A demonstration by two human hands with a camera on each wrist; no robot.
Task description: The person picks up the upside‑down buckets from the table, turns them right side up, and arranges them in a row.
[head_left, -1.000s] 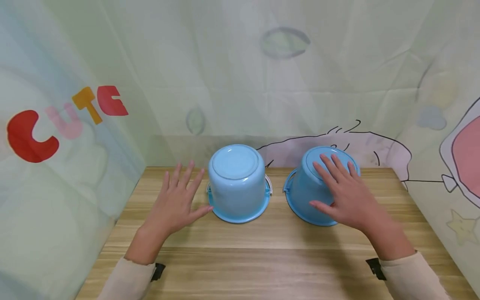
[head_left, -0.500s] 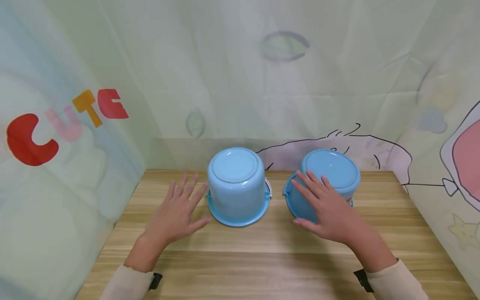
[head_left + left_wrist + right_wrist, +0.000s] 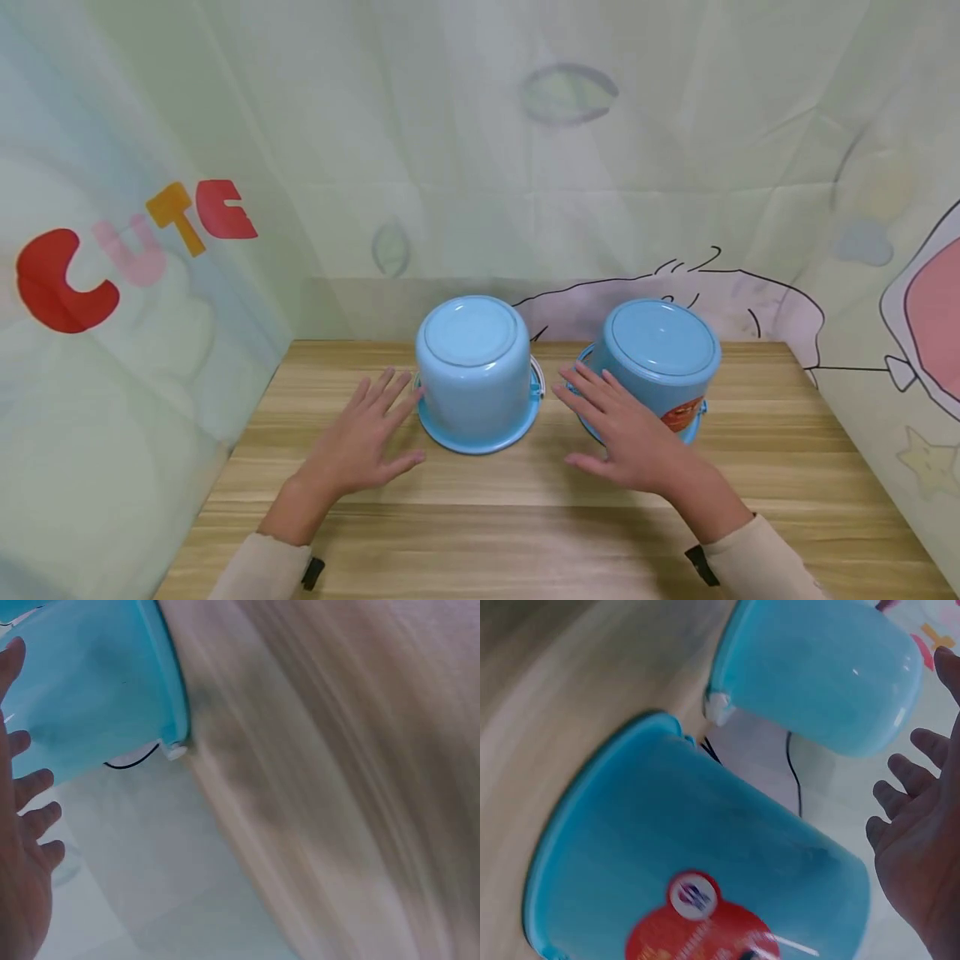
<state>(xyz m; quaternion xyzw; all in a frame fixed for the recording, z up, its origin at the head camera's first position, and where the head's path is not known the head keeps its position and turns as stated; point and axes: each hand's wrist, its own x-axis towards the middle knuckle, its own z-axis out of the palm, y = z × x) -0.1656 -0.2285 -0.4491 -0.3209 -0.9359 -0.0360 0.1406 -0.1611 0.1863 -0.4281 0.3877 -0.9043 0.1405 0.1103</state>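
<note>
Two light-blue plastic buckets stand upside down side by side. In the head view, the left bucket has a pale handle at its rim. The right bucket carries a red label, partly seen in the right wrist view. My left hand, fingers spread, hovers at the left bucket's left side; whether it touches is unclear. My right hand, also spread and empty, is in front of the right bucket, hiding part of its left side. Both wrist views show the fingers extended.
The buckets stand on a wood-grain table. A printed fabric backdrop rises behind it and along both sides, with cartoon drawings and colourful letters on the left.
My right hand has moved left and slightly down, from over the right bucket to its front left, uncovering its base and label. My left hand has lowered a little. Both buckets stay put.
</note>
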